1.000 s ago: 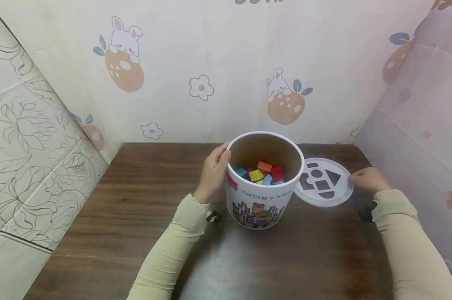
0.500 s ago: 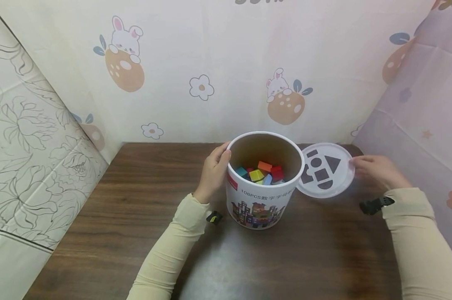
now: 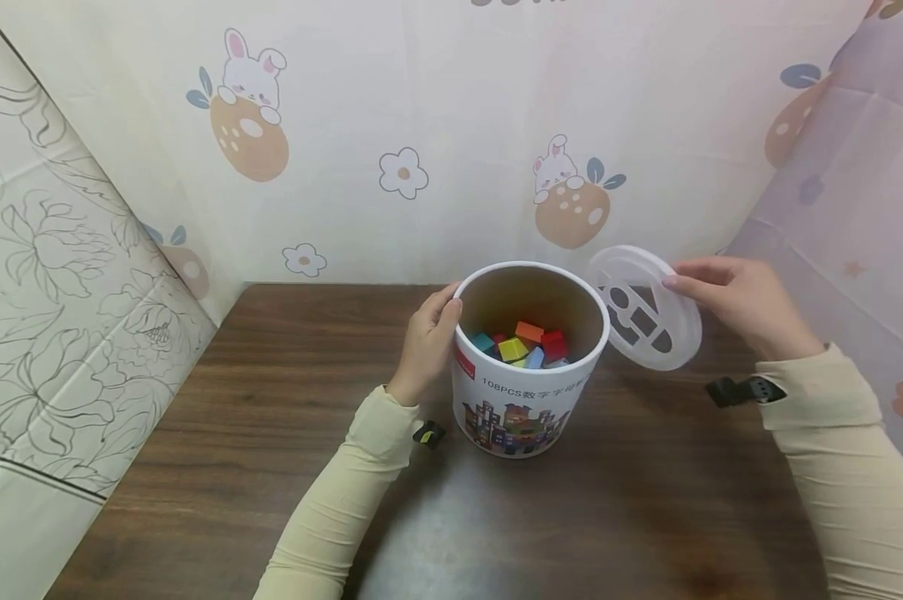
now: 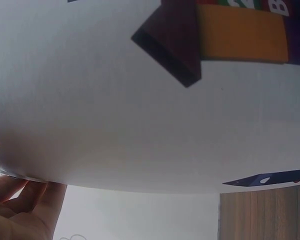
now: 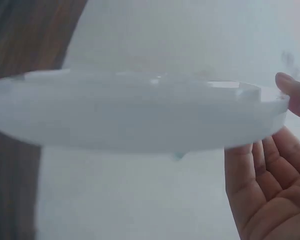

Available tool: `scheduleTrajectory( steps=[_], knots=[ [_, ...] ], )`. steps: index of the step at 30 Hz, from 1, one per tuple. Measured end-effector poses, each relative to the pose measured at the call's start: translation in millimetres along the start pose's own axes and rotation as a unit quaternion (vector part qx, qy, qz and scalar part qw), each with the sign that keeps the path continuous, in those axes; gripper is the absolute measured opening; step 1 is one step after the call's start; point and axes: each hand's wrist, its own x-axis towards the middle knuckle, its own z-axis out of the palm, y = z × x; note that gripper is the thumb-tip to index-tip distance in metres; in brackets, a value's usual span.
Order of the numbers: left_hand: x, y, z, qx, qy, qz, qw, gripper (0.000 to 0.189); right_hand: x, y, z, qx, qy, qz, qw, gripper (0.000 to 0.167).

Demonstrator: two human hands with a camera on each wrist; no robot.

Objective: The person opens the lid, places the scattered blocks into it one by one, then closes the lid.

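Note:
A white bucket printed with a block town stands upright on the table, its top uncovered. Colourful toy blocks lie at its bottom. At the bucket's left rim, my left hand grips with the thumb outside; in the left wrist view the bucket's wall fills most of the picture, with fingers at the rim. My right hand pinches the edge of a round white lid with shape cut-outs, tilted beside the bucket's right rim. Seen edge-on, the lid sits between thumb and fingers in the right wrist view.
The dark wooden table reaches back to a curtain printed with rabbits and flowers. More patterned cloth hangs at the left and right sides. A black wrist strap shows near the right cuff.
The lid has risen away from the tabletop and turned from nearly flat to steeply tilted, with my right hand moving up and back. My left hand and the bucket stay in place.

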Motion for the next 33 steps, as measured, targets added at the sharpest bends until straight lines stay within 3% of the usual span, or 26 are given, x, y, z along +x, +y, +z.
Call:
scheduleTrajectory(
  steps=[2, 6, 8, 10, 13, 16, 20, 23, 25, 28, 33],
  knots=[
    [0.3, 0.1, 0.2, 0.000, 0.000, -0.001, 1.0000, 0.044, -5.1, -18.2, 2.9, -0.012, 0.001, -0.014, 0.9998, 0.051],
    [0.2, 0.6, 0.4, 0.001, 0.001, 0.001, 1.0000, 0.044, -16.9, -52.0, 12.4, -0.013, 0.004, -0.053, 0.9985, 0.045],
    [-0.1, 0.6, 0.6, 0.000, 0.002, 0.000, 1.0000, 0.044, -24.2, -66.2, 18.3, -0.016, 0.010, -0.084, 0.9963, 0.039],
    [-0.3, 0.7, 0.8, 0.000, 0.002, 0.001, 1.0000, 0.044, -31.5, -77.5, 25.4, -0.021, 0.022, -0.140, 0.9897, 0.034],
    [-0.7, 0.7, 1.0, -0.001, 0.002, -0.002, 1.0000, 0.044, -42.1, -91.2, 35.8, -0.048, 0.039, -0.260, 0.9637, 0.036],
    [-0.8, 1.2, 1.0, 0.000, 0.003, -0.005, 1.0000, 0.045, -50.0, -100.0, 45.8, -0.077, 0.056, -0.377, 0.9213, 0.033],
    [0.7, 1.2, 0.6, -0.001, 0.003, 0.002, 1.0000, 0.044, -58.5, -107.9, 58.3, -0.098, 0.061, -0.461, 0.8801, 0.044],
    [1.2, 1.1, 0.6, -0.001, 0.003, 0.006, 1.0000, 0.043, -62.6, -110.7, 67.5, -0.108, 0.062, -0.499, 0.8576, 0.050],
    [0.5, 1.8, 0.8, 0.000, 0.004, 0.004, 1.0000, 0.044, -64.5, -111.2, 73.0, -0.114, 0.061, -0.518, 0.8458, 0.047],
    [-0.2, 2.4, 1.7, -0.001, 0.007, 0.002, 1.0000, 0.044, -66.2, -111.2, 80.3, -0.119, 0.055, -0.533, 0.8359, 0.043],
    [-1.1, 2.9, 4.0, -0.010, 0.012, -0.005, 0.9999, 0.045, -68.2, -109.0, 88.8, -0.111, 0.036, -0.539, 0.8342, 0.038]
  ],
)
